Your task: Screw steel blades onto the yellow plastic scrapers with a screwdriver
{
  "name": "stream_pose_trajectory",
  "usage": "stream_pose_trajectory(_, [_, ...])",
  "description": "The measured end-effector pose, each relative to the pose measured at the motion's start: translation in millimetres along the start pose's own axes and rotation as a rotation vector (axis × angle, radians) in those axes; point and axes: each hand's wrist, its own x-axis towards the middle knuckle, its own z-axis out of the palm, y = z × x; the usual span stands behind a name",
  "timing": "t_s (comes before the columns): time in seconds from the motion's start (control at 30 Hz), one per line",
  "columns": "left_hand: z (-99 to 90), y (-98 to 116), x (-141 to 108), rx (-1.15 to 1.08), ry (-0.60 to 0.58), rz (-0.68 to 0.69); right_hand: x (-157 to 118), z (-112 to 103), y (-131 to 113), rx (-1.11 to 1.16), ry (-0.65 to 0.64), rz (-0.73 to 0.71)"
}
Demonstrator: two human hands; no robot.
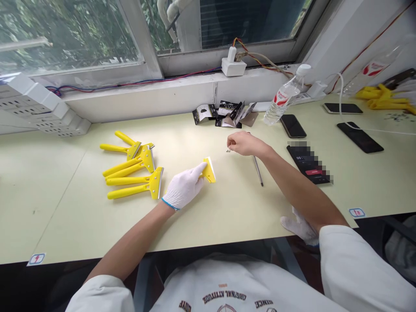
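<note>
My left hand (184,186), in a white knit glove with a blue cuff, lies over the handle of a yellow scraper (209,171), with its yellow head and metal blade showing past the fingertips. My bare right hand (244,144) is pinched just above a tiny metal screw (228,150). I cannot tell whether the fingers hold it. A thin metal screwdriver (258,170) lies below that wrist. Several more yellow scrapers (136,173) lie in a loose group left of my left hand. A white glove (299,226) lies under my right forearm at the table's front edge.
The pale green table (65,208) meets a window sill at the back. Printed card packaging (224,115) and a water bottle (282,99) stand there. Several phones (360,137) lie at right, yellow gloves (383,97) lie far right, and a white power strip (42,106) sits at left.
</note>
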Motion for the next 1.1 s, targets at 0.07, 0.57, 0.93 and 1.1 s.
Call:
stream_pose_trajectory(0.07, [-8.8, 0, 2, -0.199, 0.058, -0.05, 3, 4, 6, -0.106, 0.024, 0.015])
stream_pose_trajectory(0.57, [-15.5, 20, 5, -1.402, -0.148, -0.478, 10, 30, 1, -0.058, 0.038, -0.144])
stream_pose_trajectory(0.93, [-13.7, 23, 5, -1.52, -0.065, -0.528, -50, 3, -75, 0.365, 0.073, -0.443])
stream_pose_trajectory(1.1, [-14.1, 22, 5, -1.506, -0.093, -0.535, -55, 13, -81, 0.349, 0.038, -0.469])
